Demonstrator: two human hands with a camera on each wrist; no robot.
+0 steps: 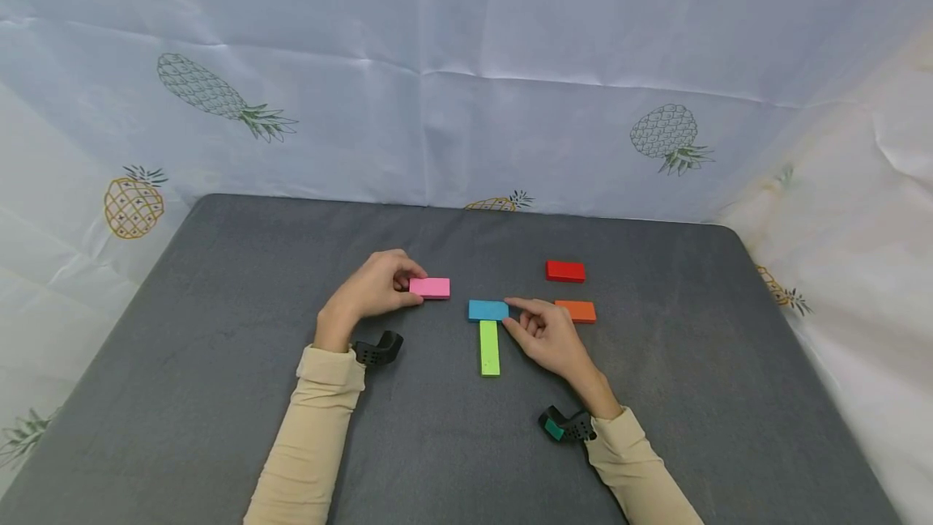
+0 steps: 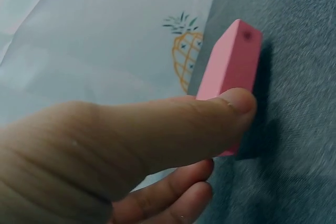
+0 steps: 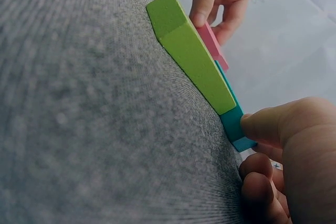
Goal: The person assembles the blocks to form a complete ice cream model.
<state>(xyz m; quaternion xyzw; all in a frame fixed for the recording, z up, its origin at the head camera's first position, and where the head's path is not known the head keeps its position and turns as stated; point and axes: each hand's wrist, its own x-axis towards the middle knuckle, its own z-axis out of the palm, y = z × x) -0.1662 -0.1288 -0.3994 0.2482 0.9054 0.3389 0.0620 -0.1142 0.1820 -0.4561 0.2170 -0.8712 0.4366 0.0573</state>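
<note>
Between thumb and fingers my left hand (image 1: 377, 286) pinches a pink block (image 1: 432, 288); in the left wrist view the thumb lies across the pink block (image 2: 231, 66), with a shadow on the cloth beside it. My right hand (image 1: 548, 336) holds the right end of a blue block (image 1: 487, 310) between thumb and index finger. Below the blue block, a light green block (image 1: 489, 349) points toward the person, and the two form a T. The right wrist view shows the green block (image 3: 197, 61) against the side of the blue block (image 3: 235, 124).
An orange block (image 1: 577, 312) lies just behind the right hand, partly covered by it. Farther back is a red block (image 1: 565, 271). All rest on a grey cloth-covered table (image 1: 219, 395). A pineapple-print curtain (image 1: 452, 128) hangs beyond its far edge.
</note>
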